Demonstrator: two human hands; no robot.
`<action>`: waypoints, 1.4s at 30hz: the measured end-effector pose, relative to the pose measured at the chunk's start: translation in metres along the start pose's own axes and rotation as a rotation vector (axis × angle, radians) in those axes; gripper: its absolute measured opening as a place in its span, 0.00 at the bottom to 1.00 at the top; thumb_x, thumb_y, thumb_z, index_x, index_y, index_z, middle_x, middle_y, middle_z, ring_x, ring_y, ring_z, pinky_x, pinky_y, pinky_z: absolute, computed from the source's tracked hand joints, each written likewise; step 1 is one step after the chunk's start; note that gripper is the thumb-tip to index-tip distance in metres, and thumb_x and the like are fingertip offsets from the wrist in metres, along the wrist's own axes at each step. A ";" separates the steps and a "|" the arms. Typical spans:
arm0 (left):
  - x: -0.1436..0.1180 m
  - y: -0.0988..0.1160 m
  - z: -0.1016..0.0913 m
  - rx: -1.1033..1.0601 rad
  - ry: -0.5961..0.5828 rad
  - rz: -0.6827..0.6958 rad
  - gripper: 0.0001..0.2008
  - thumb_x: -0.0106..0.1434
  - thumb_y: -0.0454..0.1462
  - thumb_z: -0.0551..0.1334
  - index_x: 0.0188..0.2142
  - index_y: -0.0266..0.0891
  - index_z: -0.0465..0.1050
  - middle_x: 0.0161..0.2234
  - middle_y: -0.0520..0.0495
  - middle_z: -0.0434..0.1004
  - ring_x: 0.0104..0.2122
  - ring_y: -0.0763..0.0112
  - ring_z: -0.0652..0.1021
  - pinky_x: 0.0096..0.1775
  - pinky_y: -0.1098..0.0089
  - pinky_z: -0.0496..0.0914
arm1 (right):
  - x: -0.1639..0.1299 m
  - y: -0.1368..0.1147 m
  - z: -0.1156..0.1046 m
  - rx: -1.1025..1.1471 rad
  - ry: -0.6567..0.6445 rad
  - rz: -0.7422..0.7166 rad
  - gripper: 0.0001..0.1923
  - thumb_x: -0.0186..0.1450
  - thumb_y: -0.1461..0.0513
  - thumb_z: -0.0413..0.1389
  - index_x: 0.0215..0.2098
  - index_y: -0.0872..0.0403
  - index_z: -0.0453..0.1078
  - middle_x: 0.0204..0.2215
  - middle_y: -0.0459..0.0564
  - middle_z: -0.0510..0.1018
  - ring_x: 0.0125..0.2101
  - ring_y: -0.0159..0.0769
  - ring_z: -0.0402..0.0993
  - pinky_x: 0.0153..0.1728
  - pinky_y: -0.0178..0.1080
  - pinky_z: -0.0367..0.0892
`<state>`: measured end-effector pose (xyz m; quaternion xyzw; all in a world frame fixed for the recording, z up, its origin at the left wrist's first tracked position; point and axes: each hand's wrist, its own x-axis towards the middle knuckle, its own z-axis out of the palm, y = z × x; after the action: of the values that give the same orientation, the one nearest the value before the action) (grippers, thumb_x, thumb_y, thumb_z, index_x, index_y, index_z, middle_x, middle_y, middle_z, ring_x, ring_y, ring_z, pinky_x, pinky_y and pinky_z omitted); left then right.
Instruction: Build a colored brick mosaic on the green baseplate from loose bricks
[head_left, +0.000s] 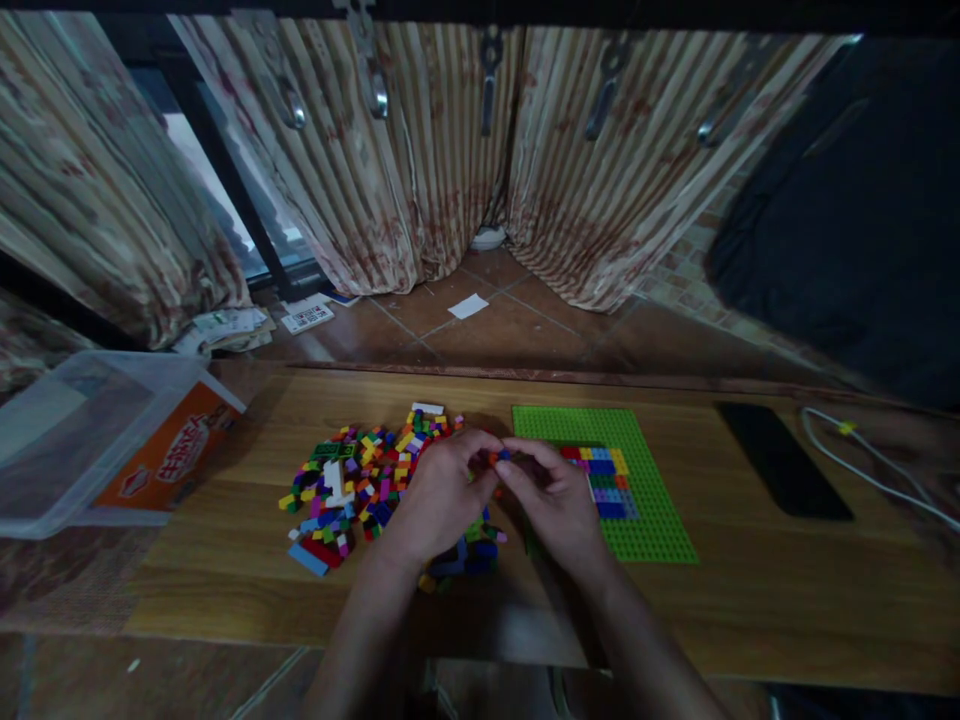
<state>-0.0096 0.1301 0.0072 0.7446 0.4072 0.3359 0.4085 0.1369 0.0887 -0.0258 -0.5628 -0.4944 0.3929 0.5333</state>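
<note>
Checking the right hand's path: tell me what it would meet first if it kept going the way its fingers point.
The right hand points left, so it would likely meet the left hand first; their fingertips already pinch small bricks together. Depth is uncertain.

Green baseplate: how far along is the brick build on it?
Done: a small block of red, yellow, blue and green rows sits on the green baseplate. In hand: left hand and right hand pinch small bricks together. Left: most studs bare; a large loose brick pile remains.
</note>
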 end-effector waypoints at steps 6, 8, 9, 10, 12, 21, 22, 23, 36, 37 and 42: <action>0.000 -0.005 0.003 0.074 0.012 -0.025 0.17 0.60 0.31 0.61 0.48 0.39 0.66 0.37 0.48 0.77 0.36 0.69 0.78 0.41 0.67 0.72 | 0.000 0.004 0.000 -0.097 0.011 -0.126 0.07 0.63 0.59 0.60 0.39 0.51 0.76 0.36 0.48 0.78 0.38 0.36 0.74 0.40 0.38 0.68; 0.000 -0.005 0.002 0.082 -0.019 -0.019 0.16 0.61 0.32 0.60 0.49 0.39 0.65 0.37 0.48 0.76 0.36 0.69 0.78 0.42 0.66 0.72 | 0.000 0.002 0.001 -0.080 0.001 -0.127 0.06 0.62 0.60 0.60 0.38 0.51 0.76 0.35 0.47 0.78 0.37 0.35 0.73 0.39 0.37 0.67; 0.000 -0.005 0.001 0.079 -0.034 -0.014 0.15 0.62 0.33 0.60 0.49 0.39 0.65 0.37 0.48 0.76 0.36 0.70 0.78 0.42 0.67 0.72 | 0.001 0.001 0.001 -0.064 -0.003 -0.125 0.05 0.62 0.61 0.60 0.37 0.51 0.77 0.34 0.47 0.78 0.36 0.34 0.73 0.39 0.37 0.67; 0.000 -0.005 0.000 0.076 -0.050 -0.012 0.15 0.62 0.33 0.60 0.49 0.39 0.65 0.37 0.48 0.76 0.36 0.70 0.78 0.42 0.67 0.72 | 0.001 0.000 0.001 -0.042 -0.008 -0.119 0.04 0.61 0.61 0.60 0.35 0.51 0.77 0.33 0.46 0.77 0.35 0.34 0.73 0.38 0.36 0.66; -0.001 -0.003 -0.003 0.074 -0.074 -0.010 0.14 0.63 0.34 0.61 0.49 0.39 0.65 0.37 0.48 0.76 0.37 0.70 0.77 0.42 0.67 0.72 | 0.001 -0.001 0.000 0.020 -0.015 -0.090 0.03 0.60 0.61 0.62 0.33 0.51 0.77 0.31 0.45 0.77 0.33 0.33 0.72 0.36 0.36 0.66; -0.001 0.005 -0.003 0.038 -0.151 0.010 0.16 0.63 0.33 0.61 0.51 0.39 0.66 0.38 0.50 0.76 0.38 0.71 0.77 0.44 0.68 0.71 | 0.002 -0.008 -0.015 0.299 -0.021 0.098 0.07 0.55 0.57 0.65 0.32 0.49 0.79 0.27 0.44 0.80 0.27 0.31 0.73 0.32 0.35 0.69; -0.001 0.004 -0.002 0.052 -0.129 0.010 0.16 0.63 0.33 0.61 0.51 0.39 0.66 0.38 0.50 0.76 0.38 0.71 0.77 0.44 0.67 0.71 | 0.004 -0.010 -0.022 0.311 0.030 0.104 0.08 0.54 0.56 0.66 0.32 0.49 0.79 0.26 0.43 0.79 0.25 0.30 0.72 0.30 0.35 0.68; 0.000 0.003 -0.001 0.071 -0.099 0.006 0.16 0.63 0.33 0.61 0.51 0.40 0.67 0.39 0.50 0.76 0.39 0.71 0.77 0.45 0.67 0.71 | 0.006 -0.011 -0.031 0.325 0.099 0.106 0.08 0.54 0.56 0.66 0.32 0.49 0.79 0.24 0.42 0.79 0.24 0.29 0.70 0.28 0.34 0.67; 0.004 -0.004 0.012 0.201 -0.079 0.080 0.11 0.64 0.33 0.59 0.46 0.42 0.71 0.39 0.51 0.77 0.37 0.71 0.77 0.40 0.70 0.71 | -0.003 0.005 -0.108 -0.149 0.361 0.212 0.17 0.51 0.55 0.65 0.36 0.55 0.78 0.29 0.50 0.82 0.28 0.37 0.76 0.30 0.39 0.70; 0.004 -0.003 0.013 0.204 -0.086 0.079 0.11 0.64 0.32 0.59 0.46 0.42 0.71 0.39 0.51 0.77 0.36 0.71 0.77 0.40 0.70 0.71 | -0.006 0.006 -0.107 -0.182 0.323 0.216 0.17 0.52 0.55 0.64 0.37 0.55 0.78 0.31 0.51 0.82 0.30 0.38 0.77 0.32 0.40 0.71; 0.004 -0.002 0.017 0.207 -0.117 0.058 0.12 0.64 0.32 0.59 0.47 0.41 0.70 0.40 0.49 0.76 0.38 0.70 0.77 0.42 0.68 0.71 | -0.016 0.005 -0.103 -0.340 0.202 0.185 0.13 0.57 0.56 0.60 0.38 0.52 0.79 0.36 0.51 0.83 0.36 0.40 0.79 0.39 0.42 0.72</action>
<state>0.0059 0.1284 -0.0011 0.8126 0.3936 0.2597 0.3424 0.2346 0.0515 -0.0194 -0.7241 -0.4439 0.2927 0.4394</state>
